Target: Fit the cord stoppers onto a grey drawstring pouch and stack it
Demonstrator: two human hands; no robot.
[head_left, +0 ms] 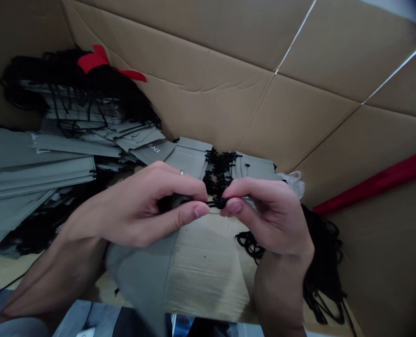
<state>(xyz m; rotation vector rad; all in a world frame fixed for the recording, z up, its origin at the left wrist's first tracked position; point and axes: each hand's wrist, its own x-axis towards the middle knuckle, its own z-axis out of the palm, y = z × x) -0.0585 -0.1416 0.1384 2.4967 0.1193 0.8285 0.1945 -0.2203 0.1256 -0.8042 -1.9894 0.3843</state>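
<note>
My left hand [151,206] is closed, with thumb and forefinger pinching a thin black cord [213,204]. A limp grey sheet-like piece [141,274] hangs down below this hand; whether it is a bag or a flat sheet I cannot tell. Facing it, my right hand [267,210] is closed too, its thumb and forefinger pinching a dark knot-like part of the same cord. The short stretch of cord between the two pinches is taut. What lies inside the left palm is mostly hidden, apart from something dark.
Grey printed pieces [53,154] lie heaped on the left, under a bundle of black cords [123,93] with a red strap [93,61]. Two stacks with black cord ends [190,145] stand ahead. More black cords [320,252] lie right. Cardboard walls [193,61] surround the wooden table [208,271].
</note>
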